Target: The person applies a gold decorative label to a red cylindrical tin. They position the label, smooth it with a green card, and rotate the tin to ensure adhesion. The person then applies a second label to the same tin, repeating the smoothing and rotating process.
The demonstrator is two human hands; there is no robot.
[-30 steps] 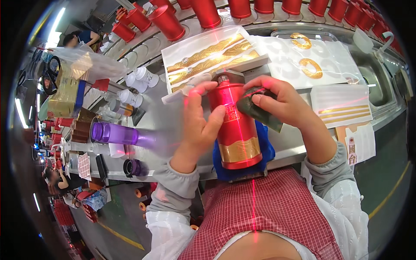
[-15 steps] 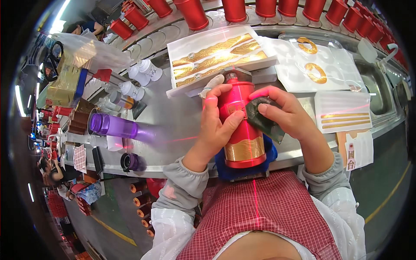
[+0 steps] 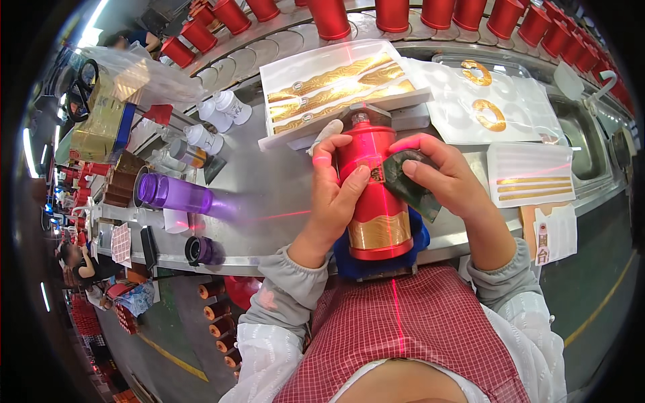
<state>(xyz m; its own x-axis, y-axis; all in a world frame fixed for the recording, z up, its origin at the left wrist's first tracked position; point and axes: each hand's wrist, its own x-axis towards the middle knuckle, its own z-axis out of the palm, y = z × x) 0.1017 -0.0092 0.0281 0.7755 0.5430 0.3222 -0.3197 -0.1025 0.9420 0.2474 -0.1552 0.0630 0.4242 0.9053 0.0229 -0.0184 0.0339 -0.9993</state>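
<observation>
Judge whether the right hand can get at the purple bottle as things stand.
Probably not: the red bottle and left hand lie between the right hand, holding a dark flat piece, and the purple bottle.

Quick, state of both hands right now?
Left hand: closed against the red bottle, thumb on its front.
Right hand: pinching a flat dark piece.

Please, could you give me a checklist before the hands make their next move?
1. Left hand touches the shiny red cylindrical bottle: ok.
2. Right hand holds the flat, dark-green piece: ok.
3. Blue cloth lies beneath the red bottle: ok.
4. Wavy-edged gold band uncovered by hands: ok.
5. Small gold label fully flat: cannot tell, partly covered.
6. Translucent purple bottle clear of both hands: ok.
</observation>
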